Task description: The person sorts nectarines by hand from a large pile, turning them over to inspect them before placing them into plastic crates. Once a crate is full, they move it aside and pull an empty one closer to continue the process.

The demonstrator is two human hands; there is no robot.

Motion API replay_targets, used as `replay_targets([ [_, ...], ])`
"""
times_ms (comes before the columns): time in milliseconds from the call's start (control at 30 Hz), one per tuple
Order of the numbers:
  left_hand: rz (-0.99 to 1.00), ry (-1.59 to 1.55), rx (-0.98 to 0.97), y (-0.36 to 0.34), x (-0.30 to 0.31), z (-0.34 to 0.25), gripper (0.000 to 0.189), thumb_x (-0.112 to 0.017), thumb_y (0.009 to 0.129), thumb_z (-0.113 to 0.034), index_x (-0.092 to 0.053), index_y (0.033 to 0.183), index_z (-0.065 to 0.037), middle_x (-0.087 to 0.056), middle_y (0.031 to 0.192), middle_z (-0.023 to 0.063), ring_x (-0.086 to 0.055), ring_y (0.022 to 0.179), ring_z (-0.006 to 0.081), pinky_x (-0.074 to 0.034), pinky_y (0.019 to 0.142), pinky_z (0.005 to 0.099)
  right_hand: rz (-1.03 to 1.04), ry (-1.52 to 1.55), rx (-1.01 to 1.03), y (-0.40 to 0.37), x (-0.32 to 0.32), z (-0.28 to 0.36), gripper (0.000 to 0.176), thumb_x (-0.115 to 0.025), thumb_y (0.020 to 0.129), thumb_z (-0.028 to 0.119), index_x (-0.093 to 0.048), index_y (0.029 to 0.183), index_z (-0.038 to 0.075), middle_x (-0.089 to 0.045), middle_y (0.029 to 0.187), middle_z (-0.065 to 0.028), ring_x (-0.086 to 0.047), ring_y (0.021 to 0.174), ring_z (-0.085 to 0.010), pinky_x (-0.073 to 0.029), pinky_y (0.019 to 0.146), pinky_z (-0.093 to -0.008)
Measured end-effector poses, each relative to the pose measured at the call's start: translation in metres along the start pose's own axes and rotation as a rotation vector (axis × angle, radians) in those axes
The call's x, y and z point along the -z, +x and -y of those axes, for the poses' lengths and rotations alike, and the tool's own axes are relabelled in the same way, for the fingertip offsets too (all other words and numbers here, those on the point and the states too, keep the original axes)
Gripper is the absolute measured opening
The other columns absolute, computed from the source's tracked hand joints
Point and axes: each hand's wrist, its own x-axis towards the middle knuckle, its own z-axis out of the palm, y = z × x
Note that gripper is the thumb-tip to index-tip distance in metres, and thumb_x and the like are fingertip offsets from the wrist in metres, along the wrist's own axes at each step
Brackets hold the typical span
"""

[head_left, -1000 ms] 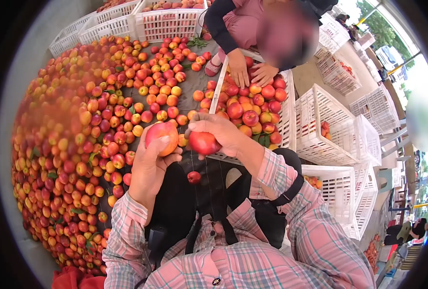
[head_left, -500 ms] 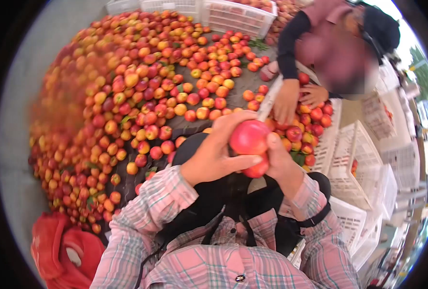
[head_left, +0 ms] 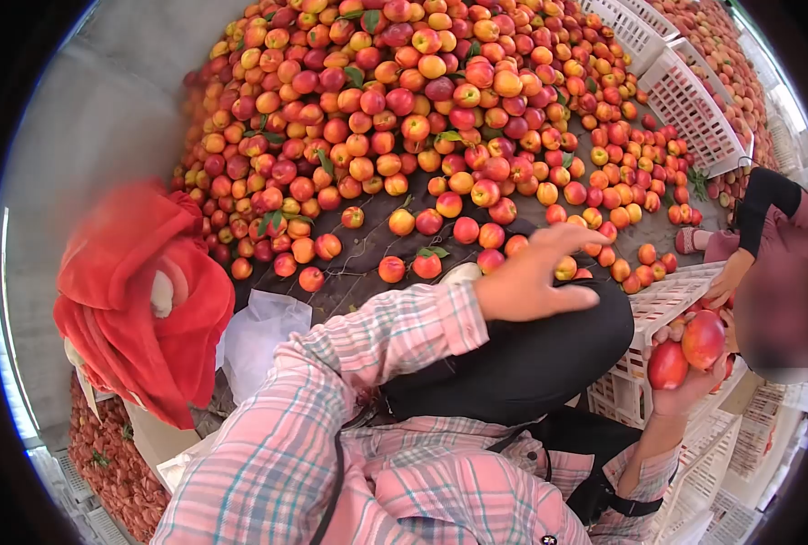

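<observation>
My left hand (head_left: 535, 277) reaches out over my bent knee, fingers stretched and thumb apart, with nothing in it. Loose nectarines (head_left: 465, 230) lie just beyond it on the dark ground sheet, at the near edge of a big pile. Off to the right, my right hand (head_left: 692, 389) is closed around two red nectarines (head_left: 703, 340), held side by side over a white slatted crate (head_left: 614, 400). Part of the crate's contents is hidden behind that hand and the fruit.
A co-worker's hand (head_left: 729, 278) is at the crate's far side. More white crates (head_left: 694, 109) stand at the back right. A red cloth (head_left: 140, 300) and a white plastic sheet (head_left: 263, 341) lie to my left.
The view has swung left toward the pile. My left hand has let go of the nectarines and moved away from my right hand, which now holds two alone.
</observation>
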Motion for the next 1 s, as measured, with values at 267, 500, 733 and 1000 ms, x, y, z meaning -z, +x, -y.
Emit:
replay_targets([
  [267, -0.620, 0.862, 1.239, -0.247, 0.172, 0.204, 0.074, -0.073, 0.067, -0.032, -0.042, 0.131, -0.013, -0.036, 0.131, 0.0280, -0.039, 0.120, 0.0443, -0.036, 0.100, 0.0466, -0.853, -0.093, 0.086, 0.001, 0.095, 0.044, 0.044, -0.052, 0.086, 0.044, -0.056, 0.113, 0.010, -0.060, 0.104, -0.0044, -0.058, 0.096, -0.0192, -0.051, 0.081, -0.0388],
  [500, -0.279, 0.889, 1.562, -0.259, 0.215, 0.199, 0.096, -0.074, 0.060, -0.060, -0.035, 0.140, -0.025, -0.026, 0.142, 0.0272, -0.032, 0.129, 0.0430, -0.033, 0.103, 0.0485, -1.246, -0.058, -0.165, -0.040, 0.160, 0.039, 0.049, -0.062, 0.073, 0.057, -0.058, 0.108, 0.024, -0.056, 0.111, -0.0009, -0.050, 0.106, -0.0236, -0.050, 0.076, -0.0415],
  [733, -0.263, 0.952, 1.615, -0.240, 0.205, 0.218, 0.096, -0.072, 0.057, -0.065, -0.042, 0.137, -0.022, -0.027, 0.140, 0.0299, -0.030, 0.127, 0.0483, -0.031, 0.103, 0.0511, -1.309, 0.088, -0.082, -0.059, 0.217, 0.040, 0.055, -0.066, 0.079, 0.042, -0.050, 0.124, 0.016, -0.042, 0.129, -0.0113, -0.048, 0.110, -0.0314, -0.053, 0.081, -0.0485],
  [1000, -0.520, 0.475, 1.176, -0.206, 0.168, 0.206, 0.082, -0.079, 0.060, -0.047, -0.050, 0.129, -0.012, -0.037, 0.128, 0.0229, -0.041, 0.118, 0.0382, -0.036, 0.100, 0.0413, -0.901, -0.542, 0.039, -0.036, 0.112, 0.067, 0.055, -0.062, 0.086, 0.032, -0.045, 0.129, 0.003, -0.050, 0.119, -0.0132, -0.055, 0.103, -0.0223, -0.052, 0.075, -0.0316],
])
